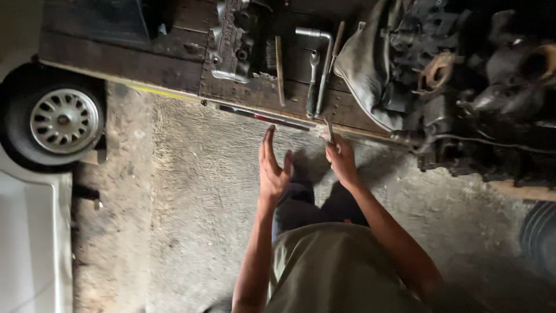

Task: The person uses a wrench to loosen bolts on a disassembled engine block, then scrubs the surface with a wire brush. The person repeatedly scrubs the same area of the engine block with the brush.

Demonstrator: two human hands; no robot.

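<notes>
nearest the camera is the person's olive shirt (330,272), with dark trousers (313,206) just beyond it and both bare forearms reaching forward over a rough concrete floor (191,220). the left hand (272,168) is held up in the air with its fingers (267,139) released and stretched out, touching nothing, just short of the table's near edge. the right hand (341,159) is at that same edge, its fingers (333,145) pinched around a small thin metal tool (329,130) whose tip points up over the rim of the table (145,66); the tool is too blurred to tell its kind.

the floor between the body and the table is open and well lit in the middle, dimmer to the sides. along the table's near edge lies a long dark rod (263,117), right at the rim and parallel to it.

farther in, on the dark wooden planks, lie a thin wooden stick (280,69), a spanner (313,78) and a bent chrome wrench (321,58), all close together and pointing roughly away from the person. to their left sits a cast metal engine cover (231,40). to the right a grey cloth (365,69) drapes against a large black engine block (463,87), which crowds that end of the table and overhangs its edge.

at far left a car wheel (61,119) with a silver hubcap stands beside the table's corner, above pale bodywork (29,243). at far right the edge of another tyre (541,232) shows.
</notes>
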